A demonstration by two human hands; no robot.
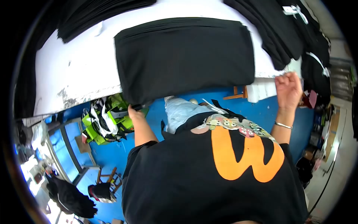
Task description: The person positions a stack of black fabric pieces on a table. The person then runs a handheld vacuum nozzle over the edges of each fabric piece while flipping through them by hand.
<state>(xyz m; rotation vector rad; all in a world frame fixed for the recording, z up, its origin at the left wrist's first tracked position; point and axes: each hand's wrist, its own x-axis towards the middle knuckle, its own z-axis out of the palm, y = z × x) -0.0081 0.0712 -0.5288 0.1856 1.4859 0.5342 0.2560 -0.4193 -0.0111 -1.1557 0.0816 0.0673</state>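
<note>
A stack of folded black fabric (184, 56) lies on the white table, its layered edges at the far side and its front hanging slightly over the near edge. My left hand (135, 113) is at the stack's lower left corner. Its fingers are mostly hidden, closed around something dark that I cannot make out against the black cloth. Off to the right of the stack, my right hand (289, 89) is raised beside the table's edge with its fingers curled in. Nothing shows in it, and a bracelet (284, 125) circles that wrist.
More black fabric piles lie at the table's back left (100, 16) and right (270, 31), some tied with white strips. Below the white table (78, 71), a green crate (125, 125) holds cloth scraps. A metal frame (71, 147) and wooden stool (110, 177) stand at left.
</note>
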